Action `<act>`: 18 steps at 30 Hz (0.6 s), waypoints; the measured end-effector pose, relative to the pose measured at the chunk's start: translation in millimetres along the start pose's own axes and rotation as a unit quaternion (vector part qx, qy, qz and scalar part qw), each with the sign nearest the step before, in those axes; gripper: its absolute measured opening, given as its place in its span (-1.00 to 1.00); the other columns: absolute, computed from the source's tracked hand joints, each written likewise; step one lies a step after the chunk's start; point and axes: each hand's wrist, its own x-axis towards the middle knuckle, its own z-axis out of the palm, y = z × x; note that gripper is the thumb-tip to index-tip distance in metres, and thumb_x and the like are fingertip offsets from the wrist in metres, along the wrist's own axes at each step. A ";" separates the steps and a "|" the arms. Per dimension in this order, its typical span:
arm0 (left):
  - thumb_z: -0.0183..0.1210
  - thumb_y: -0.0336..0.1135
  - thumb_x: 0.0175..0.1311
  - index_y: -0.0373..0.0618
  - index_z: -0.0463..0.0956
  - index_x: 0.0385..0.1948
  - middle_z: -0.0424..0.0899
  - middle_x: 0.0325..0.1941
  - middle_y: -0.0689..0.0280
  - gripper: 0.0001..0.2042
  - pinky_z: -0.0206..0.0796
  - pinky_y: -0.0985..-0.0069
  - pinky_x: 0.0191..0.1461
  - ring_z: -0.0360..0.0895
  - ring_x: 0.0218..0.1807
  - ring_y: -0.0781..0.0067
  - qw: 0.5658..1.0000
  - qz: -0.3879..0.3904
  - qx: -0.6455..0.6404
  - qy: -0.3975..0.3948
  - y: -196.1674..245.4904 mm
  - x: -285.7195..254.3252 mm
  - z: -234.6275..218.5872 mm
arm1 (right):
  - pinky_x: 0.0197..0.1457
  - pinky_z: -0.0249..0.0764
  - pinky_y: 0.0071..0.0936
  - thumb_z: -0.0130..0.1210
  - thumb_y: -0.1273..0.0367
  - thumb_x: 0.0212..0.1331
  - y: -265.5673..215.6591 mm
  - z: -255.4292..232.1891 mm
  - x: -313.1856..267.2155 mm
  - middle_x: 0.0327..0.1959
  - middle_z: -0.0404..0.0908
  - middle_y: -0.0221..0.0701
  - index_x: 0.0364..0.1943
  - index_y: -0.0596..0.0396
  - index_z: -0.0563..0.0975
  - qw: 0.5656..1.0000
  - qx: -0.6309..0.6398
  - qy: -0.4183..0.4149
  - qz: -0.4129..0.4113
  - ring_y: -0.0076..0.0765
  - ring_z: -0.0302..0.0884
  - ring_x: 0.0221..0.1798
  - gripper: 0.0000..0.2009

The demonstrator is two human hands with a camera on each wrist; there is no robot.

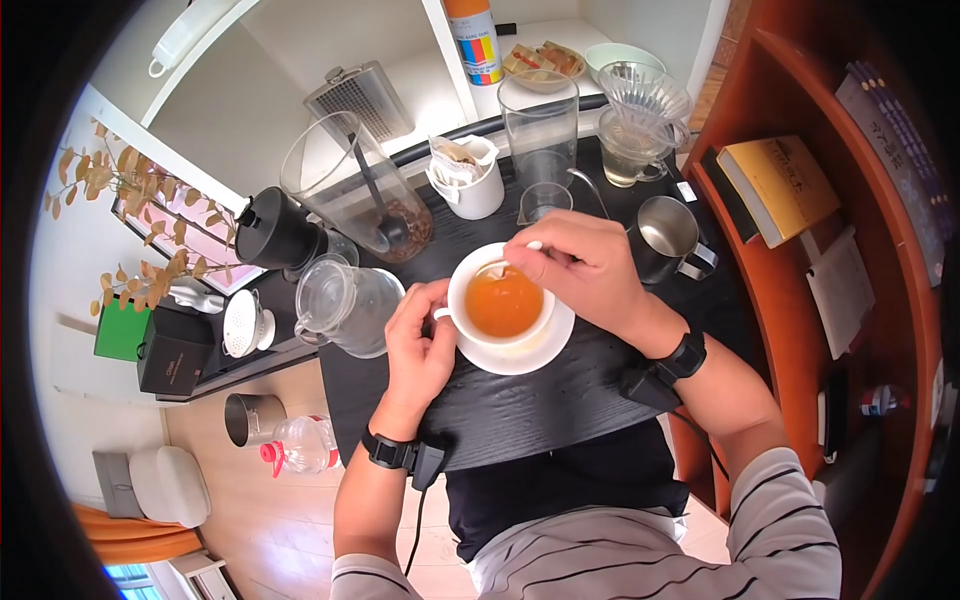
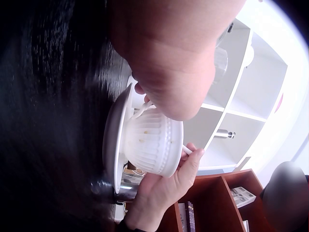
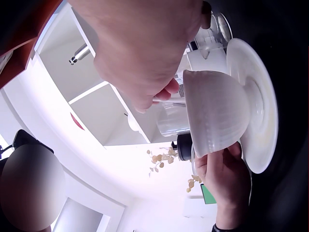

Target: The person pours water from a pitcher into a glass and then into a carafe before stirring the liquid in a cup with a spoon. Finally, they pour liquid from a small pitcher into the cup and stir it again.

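A white ribbed teacup (image 2: 154,140) holds amber liquid (image 1: 503,305) and stands on a white saucer (image 1: 515,362) on the black table. My left hand (image 1: 418,345) is at the cup's left side, its thumb and fingers gripping the small handle (image 2: 141,110). Over the far right rim, my right hand (image 1: 592,268) pinches the white handle of a spoon (image 3: 169,100) between thumb and fingers. The spoon's lower end dips into the liquid near the far rim. In the right wrist view the left fingers lie close against the cup wall.
Left of the cup stands a glass pitcher (image 1: 350,305). Behind are a tall glass (image 1: 310,160) with beans and a black scoop, a white mug (image 1: 470,190) with a drip bag, and a glass beaker (image 1: 546,203). A metal jug (image 1: 667,232) stands to the right, near a wooden shelf (image 1: 760,290).
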 end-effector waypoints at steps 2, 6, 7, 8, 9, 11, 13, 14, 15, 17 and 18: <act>0.10 -0.60 0.45 -0.31 0.58 0.13 0.57 -0.09 0.33 -0.73 0.40 0.58 0.09 0.58 -0.03 0.54 1.000 -0.004 0.002 -0.001 1.2 0.0 -0.2 | -0.46 0.33 -0.49 0.42 0.39 0.29 -0.2 -0.1 1.5 -0.49 0.63 -0.42 -0.33 0.17 0.71 0.999 -0.018 0.048 0.000 -0.48 0.48 -0.53 -0.86; 0.10 -0.60 0.45 -0.32 0.58 0.12 0.57 -0.09 0.33 -0.74 0.40 0.58 0.08 0.58 -0.04 0.54 1.000 -0.005 -0.003 0.003 0.5 0.5 0.9 | -0.45 0.34 -0.48 0.41 0.40 0.30 -1.0 -2.3 0.1 -0.50 0.62 -0.41 -0.35 0.17 0.69 0.998 -0.017 0.050 0.019 -0.48 0.49 -0.53 -0.85; 0.10 -0.60 0.45 -0.32 0.58 0.12 0.57 -0.09 0.33 -0.74 0.40 0.58 0.08 0.58 -0.04 0.54 1.000 -0.006 -0.003 0.003 0.6 0.8 0.8 | -0.45 0.36 -0.48 0.40 0.40 0.31 -0.7 -3.2 -0.7 -0.51 0.61 -0.41 -0.36 0.18 0.69 0.999 0.003 0.024 0.030 -0.48 0.49 -0.53 -0.84; 0.10 -0.60 0.45 -0.32 0.58 0.12 0.57 -0.09 0.33 -0.74 0.40 0.58 0.09 0.57 -0.04 0.54 1.000 -0.003 -0.003 0.000 1.6 1.2 0.4 | -0.44 0.37 -0.48 0.40 0.40 0.31 -0.6 -3.2 -1.9 -0.52 0.61 -0.41 -0.37 0.18 0.68 0.999 0.023 -0.002 0.041 -0.48 0.49 -0.53 -0.83; 0.10 -0.60 0.45 -0.31 0.58 0.12 0.57 -0.08 0.33 -0.74 0.40 0.58 0.09 0.57 -0.04 0.54 1.000 -0.001 -0.002 -0.003 2.1 0.8 0.1 | -0.44 0.37 -0.48 0.40 0.40 0.31 -1.8 -3.2 -2.4 -0.52 0.61 -0.41 -0.37 0.18 0.68 0.999 0.024 -0.003 0.042 -0.48 0.49 -0.53 -0.83; 0.10 -0.60 0.45 -0.31 0.58 0.12 0.57 -0.09 0.33 -0.74 0.40 0.59 0.08 0.57 -0.04 0.54 1.000 -0.003 -0.002 -0.001 0.1 -0.1 0.1 | -0.44 0.37 -0.47 0.40 0.40 0.31 -5.1 -3.9 -1.0 -0.53 0.60 -0.41 -0.35 0.18 0.70 0.996 0.045 -0.062 0.042 -0.48 0.50 -0.53 -0.85; 0.11 -0.60 0.45 -0.31 0.58 0.12 0.57 -0.09 0.33 -0.74 0.40 0.59 0.08 0.57 -0.05 0.54 1.000 -0.003 -0.002 0.000 -0.5 0.3 -0.2 | -0.44 0.37 -0.47 0.40 0.40 0.31 -6.2 -0.6 -0.6 -0.52 0.61 -0.41 -0.34 0.18 0.70 0.997 0.041 -0.056 0.026 -0.48 0.50 -0.52 -0.85; 0.10 -0.60 0.45 -0.31 0.58 0.12 0.57 -0.09 0.34 -0.74 0.40 0.59 0.08 0.57 -0.05 0.54 1.000 -0.006 0.000 0.001 -0.4 0.0 -0.2 | -0.44 0.37 -0.47 0.40 0.40 0.31 -6.1 0.7 -0.6 -0.51 0.61 -0.40 -0.33 0.18 0.71 0.998 0.038 -0.050 0.012 -0.48 0.51 -0.52 -0.86; 0.10 -0.60 0.45 -0.31 0.58 0.12 0.57 -0.09 0.34 -0.73 0.40 0.59 0.08 0.57 -0.05 0.55 1.000 -0.010 0.001 0.001 -0.5 -0.3 0.0 | -0.44 0.37 -0.47 0.40 0.40 0.31 -5.0 0.5 -0.7 -0.51 0.61 -0.40 -0.33 0.18 0.71 0.998 0.038 -0.050 0.012 -0.48 0.51 -0.52 -0.86; 0.10 -0.60 0.45 -0.31 0.58 0.12 0.57 -0.09 0.34 -0.73 0.40 0.59 0.08 0.57 -0.05 0.55 1.000 -0.005 0.002 0.001 0.6 0.3 0.1 | -0.44 0.38 -0.46 0.41 0.40 0.30 -2.2 -0.2 -0.7 -0.48 0.63 -0.40 -0.31 0.19 0.72 1.000 -0.013 0.007 0.005 -0.48 0.51 -0.51 -0.86; 0.10 -0.60 0.44 -0.31 0.58 0.12 0.57 -0.09 0.34 -0.73 0.40 0.60 0.08 0.57 -0.05 0.55 1.000 -0.001 0.002 0.001 1.2 0.2 -0.1 | -0.44 0.38 -0.46 0.41 0.40 0.30 -1.6 -0.1 -0.3 -0.48 0.63 -0.40 -0.31 0.19 0.72 1.000 -0.013 0.007 0.005 -0.48 0.51 -0.51 -0.86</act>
